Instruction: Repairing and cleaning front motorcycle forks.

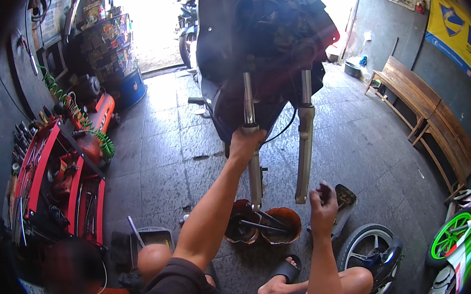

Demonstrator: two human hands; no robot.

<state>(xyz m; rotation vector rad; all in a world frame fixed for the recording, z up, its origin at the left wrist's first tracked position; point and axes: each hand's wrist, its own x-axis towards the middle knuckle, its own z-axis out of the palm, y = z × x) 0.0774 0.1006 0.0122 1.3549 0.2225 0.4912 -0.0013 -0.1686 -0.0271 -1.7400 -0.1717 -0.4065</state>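
The front end of a motorcycle (257, 40), with dark bodywork and no front wheel fitted, stands in front of me. Two fork legs slant down from it. My left hand (245, 145) is wrapped round the left fork leg (254, 178), just where the shiny inner tube enters the grey lower part. The right fork leg (304, 152) hangs free beside it, a thin black cable curving between them. Lower right of that leg, my right hand (323, 206) is raised in the air, fingers loosely bent and apart, with nothing visible in them.
Below the forks sit two open containers (281, 226) with metal parts inside. A loose wheel (368, 247) lies by my right knee. A red tool rack (56, 183) and an orange compressor (100, 116) are on the left, a wooden bench (420, 99) and green-rimmed motorcycle (458, 232) on the right.
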